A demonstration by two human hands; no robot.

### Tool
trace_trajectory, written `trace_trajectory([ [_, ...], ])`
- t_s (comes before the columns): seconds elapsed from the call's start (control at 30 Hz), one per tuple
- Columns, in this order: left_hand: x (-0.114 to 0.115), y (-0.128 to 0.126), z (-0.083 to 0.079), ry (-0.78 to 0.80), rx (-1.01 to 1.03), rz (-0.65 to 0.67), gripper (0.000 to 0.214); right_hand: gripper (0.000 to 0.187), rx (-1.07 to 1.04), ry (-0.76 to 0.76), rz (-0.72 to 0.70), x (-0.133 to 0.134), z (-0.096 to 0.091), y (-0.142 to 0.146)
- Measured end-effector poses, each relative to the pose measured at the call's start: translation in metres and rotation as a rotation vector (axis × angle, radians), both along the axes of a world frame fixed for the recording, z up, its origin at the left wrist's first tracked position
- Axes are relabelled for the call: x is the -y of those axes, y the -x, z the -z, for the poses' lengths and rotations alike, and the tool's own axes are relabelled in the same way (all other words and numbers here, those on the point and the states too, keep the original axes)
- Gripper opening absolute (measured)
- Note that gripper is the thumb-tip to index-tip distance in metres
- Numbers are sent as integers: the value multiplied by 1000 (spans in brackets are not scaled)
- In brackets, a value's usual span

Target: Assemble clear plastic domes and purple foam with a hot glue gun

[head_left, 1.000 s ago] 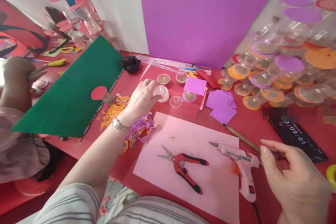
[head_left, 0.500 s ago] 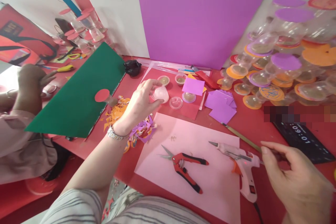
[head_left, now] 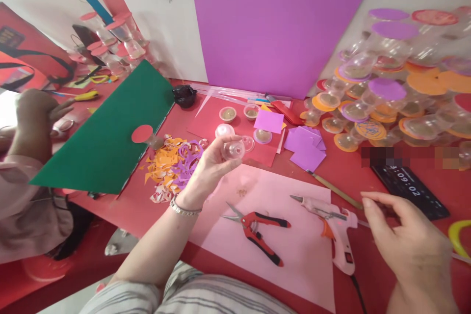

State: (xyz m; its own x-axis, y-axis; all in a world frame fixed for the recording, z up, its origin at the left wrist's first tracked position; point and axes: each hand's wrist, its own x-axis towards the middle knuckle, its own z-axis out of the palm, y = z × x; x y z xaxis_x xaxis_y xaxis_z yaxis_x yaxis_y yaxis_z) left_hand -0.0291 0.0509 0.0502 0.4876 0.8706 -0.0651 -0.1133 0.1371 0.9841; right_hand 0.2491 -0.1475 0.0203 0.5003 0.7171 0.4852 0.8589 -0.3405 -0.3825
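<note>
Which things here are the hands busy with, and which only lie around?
In use: left hand holding clear cup; right hand next to glue gun.
Lying about: red snips, green sheet, paper scraps, phone, purple squares.

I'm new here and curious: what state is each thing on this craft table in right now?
left hand, shut on clear cup, held up
right hand, beside glue gun, grip unclear
glue gun, lying on pink sheet
snips, blades open, lying flat
timer, display lit, reads 3:09:02
</note>
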Motion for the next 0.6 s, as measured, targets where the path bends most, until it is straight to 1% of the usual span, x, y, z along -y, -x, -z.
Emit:
trace_trajectory([
  [0.13,2,-4,12,70,59,27,47,29,63,-7,-34,3,-12,-2],
  [0.23,4,-3,16,93,48,43,44,28,147,12,-51,6,-21,-3],
  [0.37,6,1,22,132,61,74,43,30,213,38,-73,12,-26,1],
  [0.43,7,3,25,158,96,100,41,31,204,35,-78,17,-27,4],
  [0.47,7,5,27,171,117,120,41,31,190,63,-77,21,-26,4],
  [0.53,8,7,30,197,157,174,40,34,176,94,-37,30,-22,2],
  [0.57,9,8,30,209,173,201,39,33,130,161,-56,36,-19,0],
  [0.6,10,9,31,218,185,224,39,33,76,207,-46,42,-15,-3],
])
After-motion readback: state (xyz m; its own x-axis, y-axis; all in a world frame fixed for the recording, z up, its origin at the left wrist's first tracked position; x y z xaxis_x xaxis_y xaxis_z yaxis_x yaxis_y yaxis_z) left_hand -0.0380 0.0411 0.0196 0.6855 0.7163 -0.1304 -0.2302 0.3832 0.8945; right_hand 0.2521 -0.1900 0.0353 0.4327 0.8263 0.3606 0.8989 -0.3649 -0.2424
